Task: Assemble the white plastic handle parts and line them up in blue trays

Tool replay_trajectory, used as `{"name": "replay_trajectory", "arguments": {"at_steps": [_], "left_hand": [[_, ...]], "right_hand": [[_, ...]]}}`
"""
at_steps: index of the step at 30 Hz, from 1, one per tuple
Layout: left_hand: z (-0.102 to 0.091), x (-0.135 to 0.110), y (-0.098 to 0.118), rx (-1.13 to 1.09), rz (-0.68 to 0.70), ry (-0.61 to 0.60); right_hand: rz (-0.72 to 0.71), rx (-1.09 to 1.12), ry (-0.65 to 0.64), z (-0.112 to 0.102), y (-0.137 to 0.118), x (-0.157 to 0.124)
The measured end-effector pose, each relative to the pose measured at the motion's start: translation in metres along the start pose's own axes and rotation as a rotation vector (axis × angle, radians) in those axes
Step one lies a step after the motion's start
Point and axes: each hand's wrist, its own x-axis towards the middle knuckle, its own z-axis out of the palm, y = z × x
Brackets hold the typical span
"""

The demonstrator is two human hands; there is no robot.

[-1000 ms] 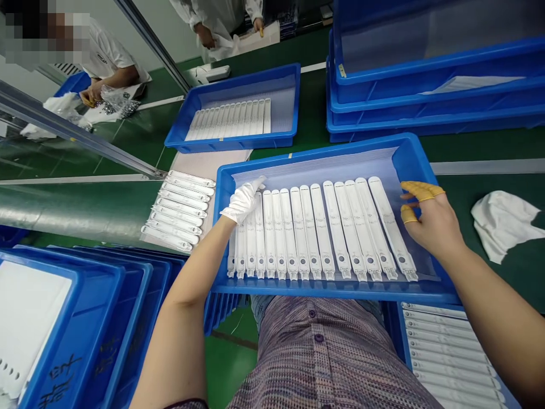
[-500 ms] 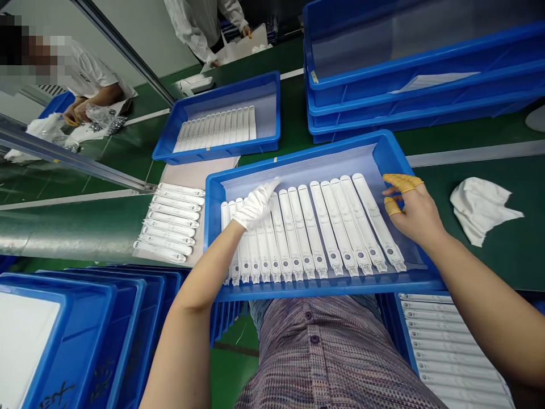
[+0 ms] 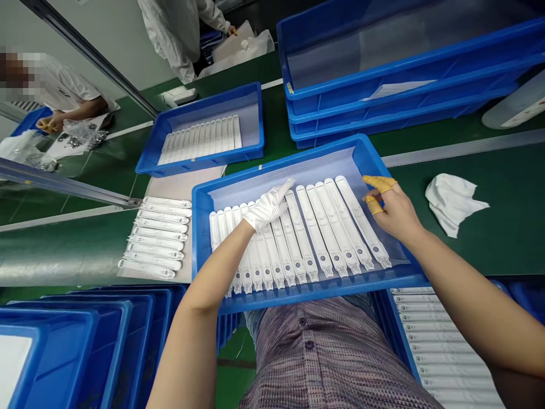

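At centre frame we are working over a blue plastic tray (image 3: 200, 227), its white plastic strips (image 3: 315, 227) lying evenly at right but bunched at left, our white-gloved left hand (image 3: 268, 209) resting flat on the bunched strips, gripping nothing, our right hand (image 3: 394, 210) half open and empty, its yellow finger cots (image 3: 378, 183) just beside the last strip.

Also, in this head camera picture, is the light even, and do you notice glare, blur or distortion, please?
Head view: light is bright and even, without hard shadows; soft glare lies on the clear plastic sheet in the blue plastic tray; a pixelated blur covers the head of the co-worker in a white T-shirt; wide-angle distortion makes the stacked blue plastic crates lean at the frame edges.
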Motion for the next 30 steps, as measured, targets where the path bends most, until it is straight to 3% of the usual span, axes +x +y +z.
{"name": "replay_trajectory", "arguments": {"at_steps": [5,9,14,20,23,27,30], "left_hand": [[0.002,0.016,0.014,0.054,-0.081,0.07],[0.009,0.032,0.032,0.088,0.032,0.041],[0.019,0.045,0.055,0.22,0.046,-0.027],[0.029,0.056,0.064,0.295,0.113,0.051],[0.043,0.063,0.06,0.323,0.259,0.074],[0.058,0.065,0.052,0.461,0.398,-0.067],[0.051,0.062,0.05,0.5,0.425,-0.093]], "right_hand": [[-0.015,0.008,-0.032,-0.001,-0.002,-0.001],[-0.013,0.011,-0.042,-0.001,-0.002,-0.001],[0.016,0.023,-0.051,-0.001,0.0,-0.001],[0.03,-0.002,-0.076,-0.003,-0.001,-0.002],[-0.047,-0.013,-0.176,-0.001,0.001,-0.005],[-0.242,-0.016,-0.328,0.008,0.009,-0.008],[-0.319,-0.021,-0.394,0.013,0.015,-0.009]]}}
